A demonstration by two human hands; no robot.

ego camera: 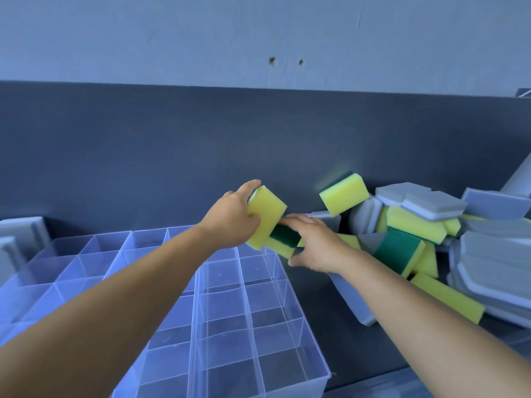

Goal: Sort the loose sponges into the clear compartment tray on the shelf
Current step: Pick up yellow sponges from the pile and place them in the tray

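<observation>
Both my forearms reached forward, bare, converging ahead of me. My left hand [234, 218] was raised, fingers and thumb curled round a yellow sponge [265, 215]. My right hand [317, 245] sat just beside and slightly lower, palm down, fingers extended toward the left hand, thumb spread.

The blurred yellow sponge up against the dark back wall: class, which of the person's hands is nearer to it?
Right. The right hand lies just below-left of that yellow sponge; the left hand, gripping another sponge, is farther left.
</observation>
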